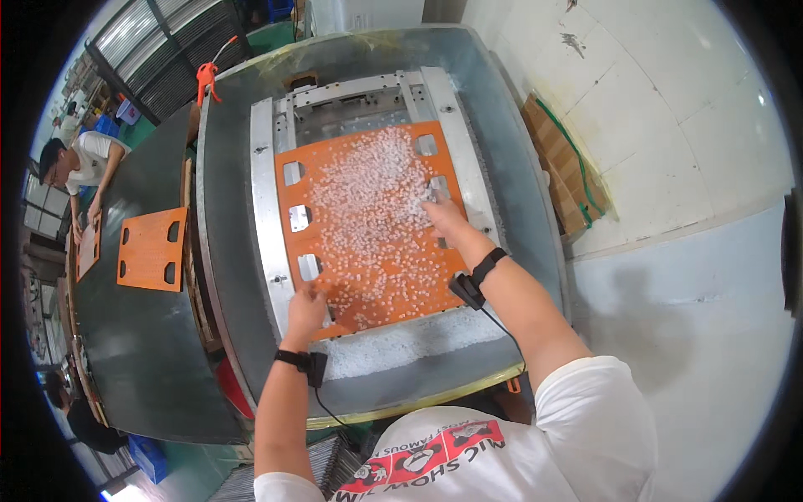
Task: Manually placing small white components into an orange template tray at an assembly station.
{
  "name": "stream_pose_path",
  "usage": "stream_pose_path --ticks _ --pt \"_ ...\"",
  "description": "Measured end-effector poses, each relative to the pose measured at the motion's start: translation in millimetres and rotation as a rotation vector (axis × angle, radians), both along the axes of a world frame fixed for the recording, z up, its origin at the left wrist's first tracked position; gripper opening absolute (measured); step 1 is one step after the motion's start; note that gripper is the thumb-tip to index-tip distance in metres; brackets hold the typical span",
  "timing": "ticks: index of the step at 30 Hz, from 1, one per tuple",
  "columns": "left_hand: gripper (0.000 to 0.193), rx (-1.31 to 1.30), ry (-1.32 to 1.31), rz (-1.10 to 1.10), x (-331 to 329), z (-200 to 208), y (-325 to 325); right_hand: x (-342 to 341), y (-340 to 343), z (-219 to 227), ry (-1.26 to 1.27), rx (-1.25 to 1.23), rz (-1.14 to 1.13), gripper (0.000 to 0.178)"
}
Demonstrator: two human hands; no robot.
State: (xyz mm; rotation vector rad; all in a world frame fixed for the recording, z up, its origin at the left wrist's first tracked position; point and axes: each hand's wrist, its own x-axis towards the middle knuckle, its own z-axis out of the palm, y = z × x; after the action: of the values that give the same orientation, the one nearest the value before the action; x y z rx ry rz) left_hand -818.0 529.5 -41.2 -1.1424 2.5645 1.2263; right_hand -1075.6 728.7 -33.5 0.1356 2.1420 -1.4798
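Note:
An orange board (pixel 335 170) with cut-outs along both sides lies in a metal frame (pixel 268 201) inside a large grey tub (pixel 226 251). Many small white pellets (pixel 368 192) are strewn over it, thickest at the far half and partly blurred. My left hand (pixel 307 315) is at the board's near left edge, close to a cut-out, fingers curled together. My right hand (pixel 447 219) reaches over the right edge, its fingers closed by a cut-out with silver metal showing in it. What either hand's fingertips grip is hidden.
Left of the tub, a dark table (pixel 150 351) carries another orange board (pixel 152 249). A person (pixel 88 163) bends over a further board there. A red air gun (pixel 207 81) hangs at the tub's far left rim. Cardboard (pixel 556 167) leans against the wall at right.

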Motion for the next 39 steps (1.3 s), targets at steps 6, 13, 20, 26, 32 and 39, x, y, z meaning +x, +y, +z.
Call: stream_pose_path --ticks 6,13,20,26,32,39 --pt "0.029 -0.339 -0.094 -0.044 -9 -6 -29 28 65 -7 0.253 0.300 0.281 0.030" --pt "0.016 -0.405 -0.107 -0.254 -16 -12 -25 50 108 -30 0.391 0.268 0.125 0.016" --pt "0.022 -0.311 -0.283 -0.279 -26 1 -16 43 57 -10 0.371 0.312 0.453 0.025" --pt "0.023 -0.301 -0.396 -0.289 -27 -2 -11 39 43 -14 0.280 0.506 0.603 0.024" --pt "0.021 -0.303 -0.353 -0.351 -20 3 -11 36 52 -12 0.264 0.485 0.654 0.027" --pt "0.023 -0.315 -0.249 -0.317 -10 5 -5 41 53 -6 0.250 0.481 0.590 0.032"
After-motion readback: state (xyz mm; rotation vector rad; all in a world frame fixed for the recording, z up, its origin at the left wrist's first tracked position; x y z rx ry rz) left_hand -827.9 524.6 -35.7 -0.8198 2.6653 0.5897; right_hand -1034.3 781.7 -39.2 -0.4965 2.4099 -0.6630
